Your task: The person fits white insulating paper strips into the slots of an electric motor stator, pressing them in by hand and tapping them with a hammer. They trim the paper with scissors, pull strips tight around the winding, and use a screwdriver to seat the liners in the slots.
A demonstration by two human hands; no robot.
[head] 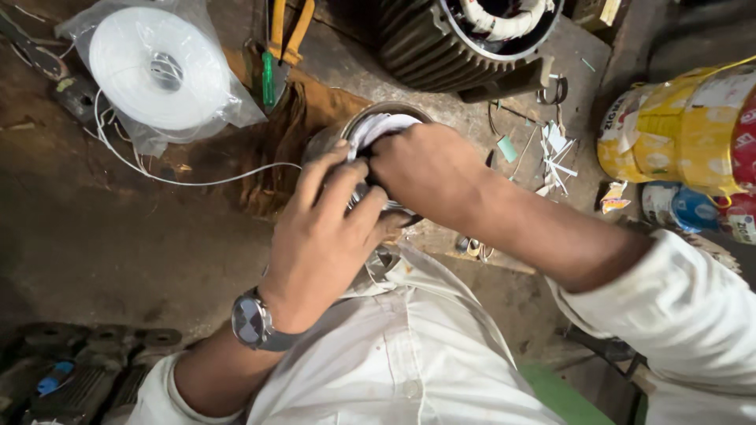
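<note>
Stator lies under both hands: left hand grips it, right hand too.

Two hands, left and right, meet at one round metal stator. One bagged white spool, one finned motor housing, one wristwatch. Two paint cans: a yellow can and a smaller blue can.

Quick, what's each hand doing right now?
Left hand: fingers curled around the metal cylinder.
Right hand: closed, pressed into the cylinder's white lining.
</note>
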